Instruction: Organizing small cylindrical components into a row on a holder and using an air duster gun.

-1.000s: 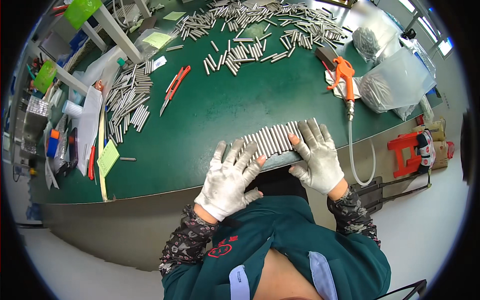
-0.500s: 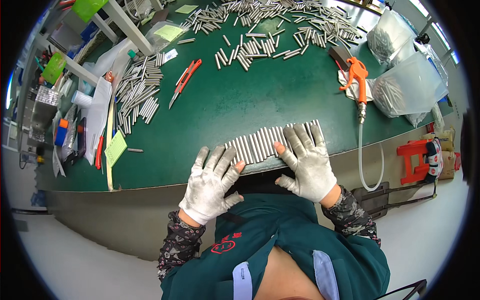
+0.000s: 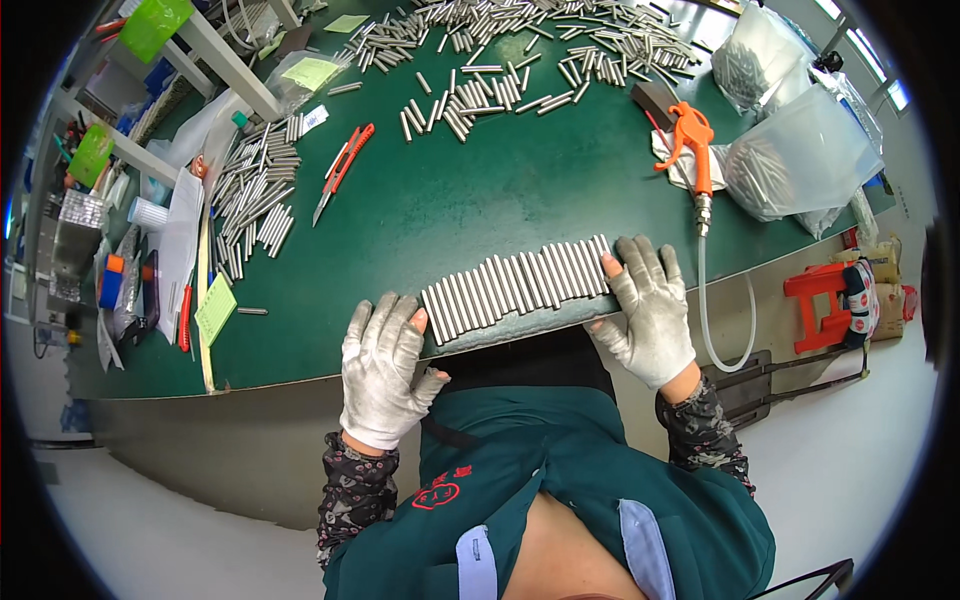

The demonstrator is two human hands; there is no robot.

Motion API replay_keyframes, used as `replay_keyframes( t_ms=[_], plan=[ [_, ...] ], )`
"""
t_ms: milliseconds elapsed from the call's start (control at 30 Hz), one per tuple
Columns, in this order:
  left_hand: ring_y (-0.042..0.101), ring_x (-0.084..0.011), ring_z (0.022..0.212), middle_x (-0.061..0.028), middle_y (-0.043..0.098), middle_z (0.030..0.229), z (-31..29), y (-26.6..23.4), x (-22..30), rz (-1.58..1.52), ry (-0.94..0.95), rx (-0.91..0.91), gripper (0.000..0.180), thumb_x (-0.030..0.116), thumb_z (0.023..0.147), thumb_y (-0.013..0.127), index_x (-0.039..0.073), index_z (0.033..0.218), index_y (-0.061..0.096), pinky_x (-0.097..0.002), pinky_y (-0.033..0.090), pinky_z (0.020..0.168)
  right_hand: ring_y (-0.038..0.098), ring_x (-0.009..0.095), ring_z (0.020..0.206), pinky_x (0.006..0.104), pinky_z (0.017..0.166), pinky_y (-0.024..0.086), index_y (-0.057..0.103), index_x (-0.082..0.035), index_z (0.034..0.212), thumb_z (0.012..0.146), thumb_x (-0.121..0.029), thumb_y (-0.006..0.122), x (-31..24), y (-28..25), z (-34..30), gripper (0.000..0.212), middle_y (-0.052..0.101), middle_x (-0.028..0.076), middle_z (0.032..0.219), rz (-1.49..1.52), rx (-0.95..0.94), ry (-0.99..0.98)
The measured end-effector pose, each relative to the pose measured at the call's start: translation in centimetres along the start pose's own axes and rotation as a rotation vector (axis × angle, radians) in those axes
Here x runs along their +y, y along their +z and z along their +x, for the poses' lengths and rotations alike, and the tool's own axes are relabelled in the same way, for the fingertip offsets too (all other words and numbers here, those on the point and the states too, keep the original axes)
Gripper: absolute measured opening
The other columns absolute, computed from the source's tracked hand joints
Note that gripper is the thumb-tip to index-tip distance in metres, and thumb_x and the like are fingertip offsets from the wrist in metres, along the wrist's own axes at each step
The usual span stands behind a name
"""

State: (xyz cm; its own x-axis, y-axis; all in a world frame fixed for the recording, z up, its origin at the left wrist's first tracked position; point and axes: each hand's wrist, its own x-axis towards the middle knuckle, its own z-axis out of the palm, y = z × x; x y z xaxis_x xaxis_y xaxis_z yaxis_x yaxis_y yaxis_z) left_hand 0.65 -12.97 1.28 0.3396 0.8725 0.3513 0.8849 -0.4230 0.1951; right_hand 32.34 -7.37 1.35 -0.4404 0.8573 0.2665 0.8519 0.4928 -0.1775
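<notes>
A row of slim metal pins [image 3: 520,282] lies side by side along the near edge of the green table. At the row's left end rests my left hand [image 3: 382,370], in a greyed white glove with bare fingertips showing, fingers stretched out and nothing held. My right hand [image 3: 650,315], gloved the same way, lies flat by the right end, its bare index fingertip close to the last pin. Both thumbs point inward near the table edge. The pins' tops form an uneven, stepped line.
Loose pins are heaped at the back [image 3: 540,40] and left [image 3: 250,190]. An orange-handled utility knife [image 3: 343,172] lies left of centre. To the right are an orange air blow gun [image 3: 690,150] with a hose and plastic bags of pins [image 3: 790,155]. A yellow-green note [image 3: 215,310] lies left.
My hands have moved apart, the left one to the left and the right one to the right, off the pins, uncovering the whole row. The view has shifted slightly.
</notes>
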Motion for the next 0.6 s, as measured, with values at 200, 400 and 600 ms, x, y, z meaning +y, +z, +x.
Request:
replay_keyframes(
  t_ms=[200, 400, 600],
  plan=[
    [0.049, -0.0377, 0.122, -0.0162, 0.053, 0.129, 0.2, 0.0, 0.3, 0.021, 0.001, -0.043, 0.068, 0.054, 0.086, 0.055, 0.007, 0.133, 0.047, -0.0539, 0.03, 0.107, 0.038, 0.041, 0.13, 0.0567, 0.11, 0.021, 0.044, -0.005, 0.136, 0.082, -0.053, 0.055, -0.6, 0.3, 0.2, 0.073, 0.045, 0.022, 0.136, -0.001, 0.006, -0.021],
    [0.047, -0.0383, 0.124, -0.0169, 0.051, 0.131, 0.6, -0.1, 0.5, 0.005, 0.025, -0.039, 0.068, 0.052, 0.084, 0.058, 0.007, 0.133, 0.047, -0.0543, 0.029, 0.107, 0.039, 0.04, 0.129, 0.0564, 0.11, 0.021, 0.048, -0.008, 0.133, 0.081, -0.053, 0.056, -0.2, 0.0, 0.3, 0.07, 0.046, 0.022, 0.135, 0.045, 0.04, -0.038],
    [0.043, -0.04, 0.127, -0.0182, 0.048, 0.134, 2.2, 0.1, 1.8, 0.033, 0.143, -0.22, 0.071, 0.054, 0.083, 0.057, 0.007, 0.134, 0.045, -0.0551, 0.027, 0.108, 0.039, 0.039, 0.13, 0.0544, 0.11, 0.023, 0.05, -0.01, 0.132, 0.076, -0.045, 0.065, 0.3, -0.2, 0.0, 0.067, 0.046, 0.019, 0.135, 0.017, 0.013, -0.024]
  ],
)
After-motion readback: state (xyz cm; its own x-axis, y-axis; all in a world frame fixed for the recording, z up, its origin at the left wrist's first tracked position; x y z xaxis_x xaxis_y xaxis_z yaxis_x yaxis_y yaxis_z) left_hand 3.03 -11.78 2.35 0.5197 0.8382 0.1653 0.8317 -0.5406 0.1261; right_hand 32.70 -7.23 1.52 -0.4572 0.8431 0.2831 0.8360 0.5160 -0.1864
